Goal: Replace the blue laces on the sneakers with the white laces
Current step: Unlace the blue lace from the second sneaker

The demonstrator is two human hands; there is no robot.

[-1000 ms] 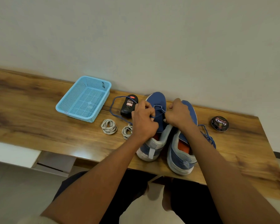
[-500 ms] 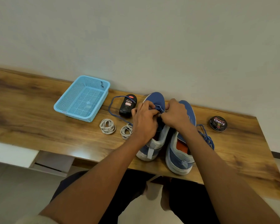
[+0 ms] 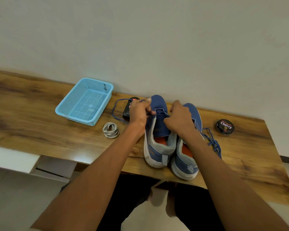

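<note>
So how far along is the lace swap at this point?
Done: a loose blue lace lies beside the right sneaker. In hand: left hand and right hand pull the blue lace from the left sneaker. Left: the white laces sit bundled, unthreaded.

Only clear txt: "Cherry" in white letters on lid of round black tin (image 3: 225, 127), which sits on the table (image 3: 32, 124) to the right of the sneakers (image 3: 158, 130), near the back edge. Small print below that word too tiny to read. Black bottle (image 3: 127, 110) left of the sneakers has a label w/ red patch, mostly hidden by a hand, not legible. Dark mark on blue basket (image 3: 85, 101) rim, left of the sneakers, unreadable.
</note>
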